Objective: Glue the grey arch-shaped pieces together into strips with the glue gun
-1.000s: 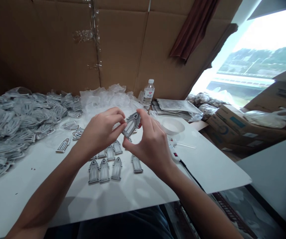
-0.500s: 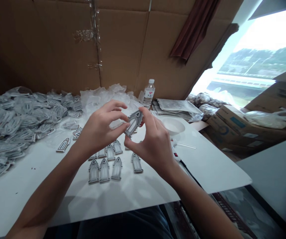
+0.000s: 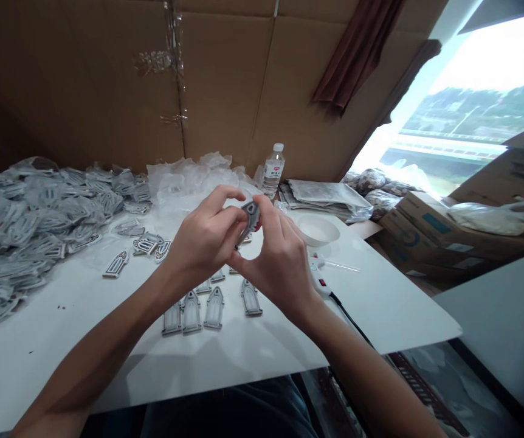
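Above the table, my right hand [image 3: 280, 255] pinches a small grey arched window-shaped piece [image 3: 251, 213] between thumb and fingers. From the other side my left hand [image 3: 205, 234] closes its thumb and fingers on the same piece and covers much of it. Something red shows by my right fingertips, too small to make out. Below my hands lie several like grey pieces [image 3: 214, 308] in loose rows, some hidden by my left wrist. One grey piece [image 3: 251, 298] lies apart under my right hand. To the left is a brown-and-white arched piece [image 3: 116, 264].
A heap of bagged arched pieces [image 3: 38, 213] fills the table's left. Clear plastic bags [image 3: 193, 182], a water bottle [image 3: 273, 170] and flat packets [image 3: 321, 196] stand behind. At right are a white tape-like ring [image 3: 319, 231], a corded white tool [image 3: 319, 280] and cardboard boxes [image 3: 453, 237].
My left hand has moved right and closed in on the piece, covering more of it. The piece now appears turned more edge-on. My right hand has barely moved.
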Demonstrator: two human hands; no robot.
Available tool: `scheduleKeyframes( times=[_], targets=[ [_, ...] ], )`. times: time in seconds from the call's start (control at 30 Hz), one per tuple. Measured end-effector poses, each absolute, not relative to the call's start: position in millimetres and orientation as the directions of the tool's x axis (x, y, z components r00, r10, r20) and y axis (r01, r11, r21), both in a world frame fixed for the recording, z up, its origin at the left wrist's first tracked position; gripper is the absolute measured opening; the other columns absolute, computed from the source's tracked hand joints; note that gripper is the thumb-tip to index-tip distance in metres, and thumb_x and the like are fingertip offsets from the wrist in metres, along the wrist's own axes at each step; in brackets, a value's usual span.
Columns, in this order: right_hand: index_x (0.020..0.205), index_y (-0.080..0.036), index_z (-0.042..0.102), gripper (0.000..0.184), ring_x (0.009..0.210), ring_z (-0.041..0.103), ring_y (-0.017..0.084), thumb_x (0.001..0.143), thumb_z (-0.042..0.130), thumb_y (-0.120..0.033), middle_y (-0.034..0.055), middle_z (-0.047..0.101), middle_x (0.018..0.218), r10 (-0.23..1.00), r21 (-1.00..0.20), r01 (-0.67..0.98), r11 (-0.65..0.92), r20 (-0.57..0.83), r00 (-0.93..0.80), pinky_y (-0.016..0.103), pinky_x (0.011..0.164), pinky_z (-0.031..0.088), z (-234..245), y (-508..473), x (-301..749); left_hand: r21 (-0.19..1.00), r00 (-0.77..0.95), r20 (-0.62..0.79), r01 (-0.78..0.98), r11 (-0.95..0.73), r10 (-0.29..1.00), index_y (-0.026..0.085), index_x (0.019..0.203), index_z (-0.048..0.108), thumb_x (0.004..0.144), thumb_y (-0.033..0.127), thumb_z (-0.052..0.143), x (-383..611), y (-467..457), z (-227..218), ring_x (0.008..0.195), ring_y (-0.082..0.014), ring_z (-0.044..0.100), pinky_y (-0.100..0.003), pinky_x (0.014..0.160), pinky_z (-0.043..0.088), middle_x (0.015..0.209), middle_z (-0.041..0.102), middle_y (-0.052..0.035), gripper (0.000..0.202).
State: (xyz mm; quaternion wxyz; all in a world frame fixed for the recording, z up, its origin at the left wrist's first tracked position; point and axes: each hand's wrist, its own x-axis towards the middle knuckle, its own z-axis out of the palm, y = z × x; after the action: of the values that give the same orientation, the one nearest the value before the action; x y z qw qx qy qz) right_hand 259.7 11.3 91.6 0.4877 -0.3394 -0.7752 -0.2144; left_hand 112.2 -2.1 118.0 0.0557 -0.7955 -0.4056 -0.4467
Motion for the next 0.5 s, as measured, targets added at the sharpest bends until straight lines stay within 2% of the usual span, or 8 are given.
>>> scheduleKeyframes(
  times=[0.13,0.27,0.33,0.4,0.5],
  targets=[
    [0.130,-0.007,0.043,0.052,0.091,0.062,0.021,0.083,0.056,-0.027,0.0127,0.063,0.103,0.324,-0.002,0.733,0.680,0.897,-0.299,0.036,0.079,0.055,90.8,12.9,259.6,0.296,0.281,0.688,0.733,-0.613,0.669,0.020,0.083,0.047,0.093,0.015,0.041,116.4,0.3,117.1,0.100,-0.0187,0.059,-0.035,0.074,0.049,0.124,0.053,-0.0088,0.013],
    [0.129,-0.006,0.044,0.052,0.094,0.062,0.021,0.082,0.055,-0.025,0.0139,0.063,0.106,0.337,-0.037,0.727,0.686,0.901,-0.272,0.037,0.083,0.054,90.9,14.1,260.7,0.330,0.282,0.665,0.720,-0.610,0.692,0.020,0.082,0.043,0.092,0.016,0.039,117.8,0.3,116.1,0.093,-0.0167,0.058,-0.034,0.072,0.048,0.125,0.051,-0.0089,0.012],
    [0.129,-0.007,0.044,0.053,0.094,0.062,0.021,0.082,0.056,-0.027,0.0128,0.063,0.104,0.345,-0.051,0.723,0.689,0.900,-0.266,0.037,0.084,0.054,91.0,14.4,262.1,0.376,0.275,0.654,0.690,-0.618,0.705,0.020,0.084,0.045,0.093,0.017,0.040,115.4,-1.7,118.2,0.100,-0.0178,0.057,-0.035,0.077,0.049,0.124,0.050,-0.0089,0.011],
    [0.131,-0.008,0.043,0.054,0.096,0.061,0.021,0.084,0.057,-0.031,0.0122,0.062,0.102,0.354,-0.057,0.719,0.693,0.895,-0.270,0.037,0.084,0.054,90.8,14.4,263.6,0.431,0.269,0.652,0.638,-0.638,0.709,0.020,0.085,0.048,0.094,0.019,0.041,110.4,-4.6,122.6,0.111,-0.0191,0.055,-0.035,0.088,0.050,0.121,0.052,-0.0076,0.011],
    [0.132,-0.008,0.042,0.056,0.097,0.060,0.022,0.085,0.056,-0.035,0.0123,0.061,0.101,0.377,-0.075,0.714,0.696,0.885,-0.274,0.039,0.084,0.054,90.2,14.1,265.3,0.606,0.234,0.609,0.478,-0.636,0.757,0.021,0.084,0.050,0.096,0.025,0.046,98.8,-8.4,131.9,0.114,-0.0188,0.058,-0.035,0.095,0.051,0.110,0.061,-0.0046,0.013]
  ],
)
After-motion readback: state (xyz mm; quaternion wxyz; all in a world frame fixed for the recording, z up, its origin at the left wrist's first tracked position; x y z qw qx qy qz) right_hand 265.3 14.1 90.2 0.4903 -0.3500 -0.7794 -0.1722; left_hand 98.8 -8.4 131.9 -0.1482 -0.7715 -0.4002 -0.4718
